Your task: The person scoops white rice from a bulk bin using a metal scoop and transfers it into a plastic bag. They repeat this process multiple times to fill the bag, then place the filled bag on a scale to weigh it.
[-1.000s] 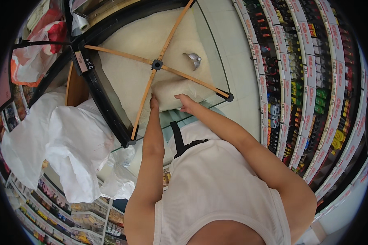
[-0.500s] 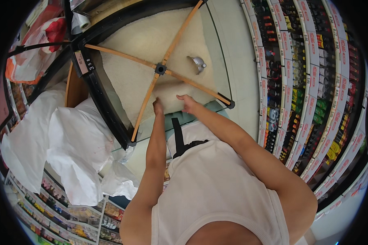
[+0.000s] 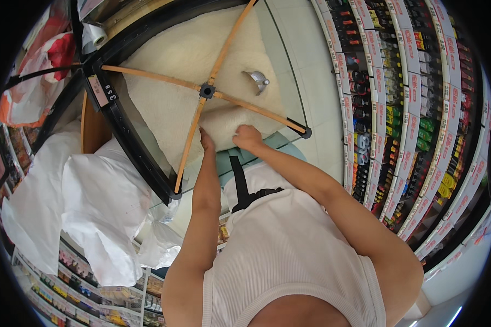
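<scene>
A large glass-sided bin with black edges holds pale grain that looks like rice. At its near side a rounded, pale bulge lies between my hands; whether it is loose grain or a filled bag, I cannot make out. My left hand is at the bulge's left end, fingers close together and partly hidden. My right hand is curled into a fist at its right end, whatever it holds being hidden. Farther back, a metal scoop rests in the grain.
A wooden cross frame with a black centre joint spans the bin above my hands. White sacks or plastic sheets hang at the left, below a red-and-white bag. Shelves of bottled drinks line the right.
My right hand's fingers have closed into a fist; before, thumb and fingers were apart. My left hand has shifted slightly to the left. The whole view has also shifted a little.
</scene>
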Available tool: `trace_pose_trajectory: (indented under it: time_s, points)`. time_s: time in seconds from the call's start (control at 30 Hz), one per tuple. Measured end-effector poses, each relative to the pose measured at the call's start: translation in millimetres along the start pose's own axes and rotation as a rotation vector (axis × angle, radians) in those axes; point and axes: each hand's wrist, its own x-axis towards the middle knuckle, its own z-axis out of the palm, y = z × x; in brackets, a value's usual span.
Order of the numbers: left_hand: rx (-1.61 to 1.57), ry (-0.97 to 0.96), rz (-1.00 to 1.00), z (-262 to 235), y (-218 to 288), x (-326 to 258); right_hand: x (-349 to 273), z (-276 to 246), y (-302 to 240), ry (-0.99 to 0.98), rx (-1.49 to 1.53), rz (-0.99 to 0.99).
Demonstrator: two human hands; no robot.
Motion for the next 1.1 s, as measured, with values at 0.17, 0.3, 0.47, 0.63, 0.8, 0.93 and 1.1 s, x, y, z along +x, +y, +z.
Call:
trace_pose_trajectory:
  time_s: [0.17,0.3,0.47,0.63,0.8,0.93,1.1]
  points:
    - [0.037,-0.038,-0.116,22.7,68.5,-56.5,57.3,34.3,-30.0,0.33,-0.253,-0.463]
    - [-0.069,-0.087,-0.109,20.3,88.2,-75.3,104.8,61.5,-53.5,0.221,-0.346,-0.367]
    - [-0.013,-0.09,-0.158,9.9,88.5,-80.5,124.9,88.8,-65.4,0.28,-0.645,-0.24]
    - [0.052,-0.11,-0.191,5.4,98.1,-99.6,121.9,81.5,-80.0,0.242,-0.727,-0.116]
    - [0.095,-0.155,-0.17,10.9,131.5,-138.5,119.3,69.5,-81.9,0.152,-0.739,-0.121]
    - [0.129,-0.19,-0.147,6.4,130.4,-146.0,103.3,64.2,-63.2,0.301,-0.597,-0.297]
    - [0.356,-0.416,-0.098,-5.8,165.7,-158.8,67.6,57.8,-36.8,0.439,-0.425,-0.528]
